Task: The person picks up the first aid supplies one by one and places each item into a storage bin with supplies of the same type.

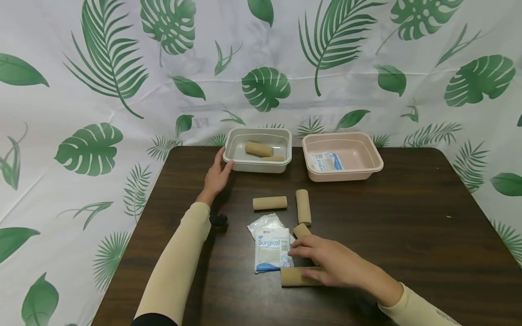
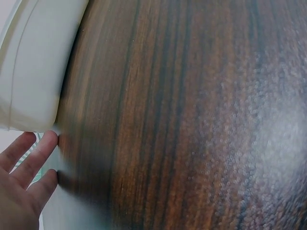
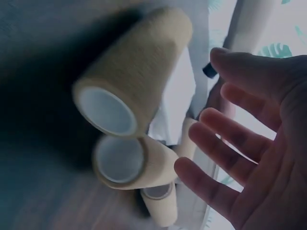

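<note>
My left hand (image 1: 216, 178) rests at the near left corner of a light grey plastic tray (image 1: 257, 167), its fingers fairly straight against the outside. The left wrist view shows the fingertips at the tray's end (image 2: 36, 91). My right hand (image 1: 336, 261) hovers over a tan hollow roll (image 1: 290, 277), partly covering it. In the right wrist view its spread fingers (image 3: 206, 184) hold nothing and stand apart from the rolls. Beyond that hand lies a short tan roll (image 1: 301, 231). A white and blue packet marked Surgical (image 1: 271, 251) is left of its fingertips, over a clear-looking packet (image 1: 265, 222).
Two more tan rolls lie farther back, one crosswise (image 1: 270, 203) and one lengthwise (image 1: 303, 207). Tan rolls (image 1: 258, 148) are inside the grey tray. A pink tray (image 1: 344, 175) beside it holds a white and blue packet (image 1: 326, 161). Behind the dark table (image 1: 408, 203) hangs a leaf-patterned cloth.
</note>
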A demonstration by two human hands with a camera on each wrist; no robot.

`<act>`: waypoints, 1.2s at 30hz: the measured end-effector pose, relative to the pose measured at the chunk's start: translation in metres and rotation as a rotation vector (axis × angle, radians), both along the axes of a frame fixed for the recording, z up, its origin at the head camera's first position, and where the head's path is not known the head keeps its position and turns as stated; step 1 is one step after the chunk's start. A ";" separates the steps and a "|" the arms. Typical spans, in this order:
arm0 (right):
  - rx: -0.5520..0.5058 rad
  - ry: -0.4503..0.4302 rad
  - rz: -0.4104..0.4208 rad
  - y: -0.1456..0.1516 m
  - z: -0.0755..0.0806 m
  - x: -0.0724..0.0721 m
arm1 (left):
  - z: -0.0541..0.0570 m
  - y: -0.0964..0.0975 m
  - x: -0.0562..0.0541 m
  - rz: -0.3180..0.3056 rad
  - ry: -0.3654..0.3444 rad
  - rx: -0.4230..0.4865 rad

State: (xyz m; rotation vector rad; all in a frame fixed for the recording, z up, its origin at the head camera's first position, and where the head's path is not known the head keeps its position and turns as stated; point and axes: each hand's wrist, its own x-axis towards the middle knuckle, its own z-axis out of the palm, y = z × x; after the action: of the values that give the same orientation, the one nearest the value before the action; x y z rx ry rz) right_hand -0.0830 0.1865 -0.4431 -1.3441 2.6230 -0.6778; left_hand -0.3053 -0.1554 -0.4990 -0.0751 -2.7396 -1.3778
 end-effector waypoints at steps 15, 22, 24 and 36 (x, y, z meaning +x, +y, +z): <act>0.092 0.117 0.029 0.003 -0.019 0.031 | 0.001 -0.001 0.001 0.000 -0.008 0.004; 0.128 0.196 0.020 0.003 -0.025 0.036 | 0.001 0.000 0.000 -0.001 -0.004 0.002; 0.137 0.201 0.015 0.003 -0.026 0.036 | 0.000 0.001 0.000 -0.004 -0.003 0.001; 0.127 0.234 0.018 0.004 -0.029 0.036 | 0.000 -0.001 -0.001 0.001 0.004 -0.009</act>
State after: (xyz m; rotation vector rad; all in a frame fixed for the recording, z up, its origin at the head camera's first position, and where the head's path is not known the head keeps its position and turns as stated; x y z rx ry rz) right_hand -0.0471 0.1900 -0.4716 -1.4886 2.7720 -0.3622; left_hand -0.3067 -0.1563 -0.4993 -0.0763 -2.7424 -1.3629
